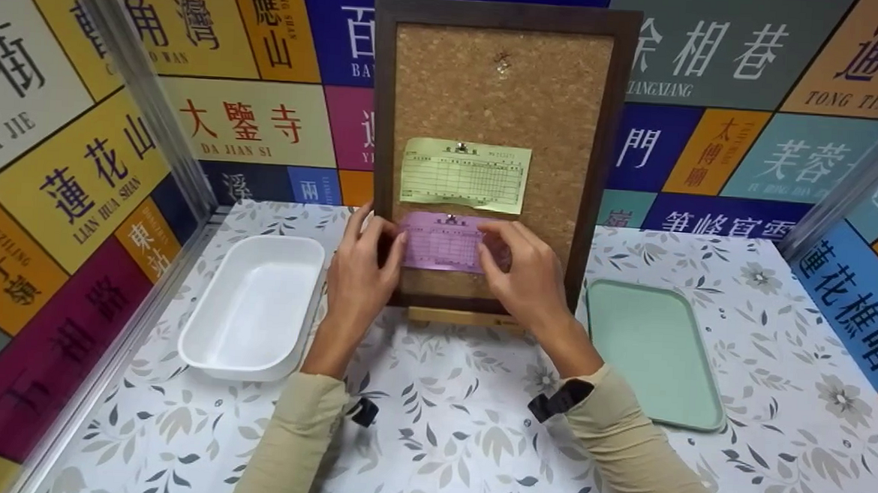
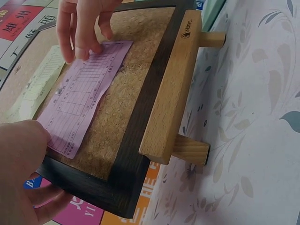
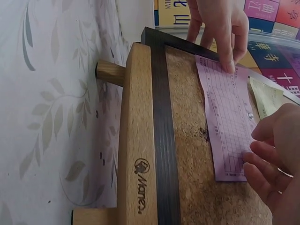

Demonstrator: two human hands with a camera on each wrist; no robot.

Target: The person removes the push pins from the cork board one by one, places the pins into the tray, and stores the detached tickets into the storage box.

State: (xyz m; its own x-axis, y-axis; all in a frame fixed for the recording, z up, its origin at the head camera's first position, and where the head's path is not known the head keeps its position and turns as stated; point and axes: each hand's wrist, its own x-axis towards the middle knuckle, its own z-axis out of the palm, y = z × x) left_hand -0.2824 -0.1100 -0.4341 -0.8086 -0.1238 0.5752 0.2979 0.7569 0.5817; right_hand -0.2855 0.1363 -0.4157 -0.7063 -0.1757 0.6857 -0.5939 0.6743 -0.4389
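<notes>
A pink printed slip (image 1: 443, 245) hangs low on a dark-framed cork board (image 1: 491, 106), with a small clear pin near its top edge. Above it a yellow-green slip (image 1: 461, 184) is pinned the same way. My left hand (image 1: 359, 268) grips the board's left edge, its thumb on the pink slip's left end and its fingers beyond the frame in the left wrist view. At the slip's other end, my right hand (image 1: 524, 270) touches the paper with loosely bent fingertips (image 3: 248, 159).
The board leans on a wooden stand (image 2: 176, 89) on a floral-patterned table. A white tub (image 1: 251, 312) sits to the left and a pale green tray (image 1: 651, 355) to the right. More clear pins (image 1: 502, 62) cluster near the cork's top. Printed panels surround the table.
</notes>
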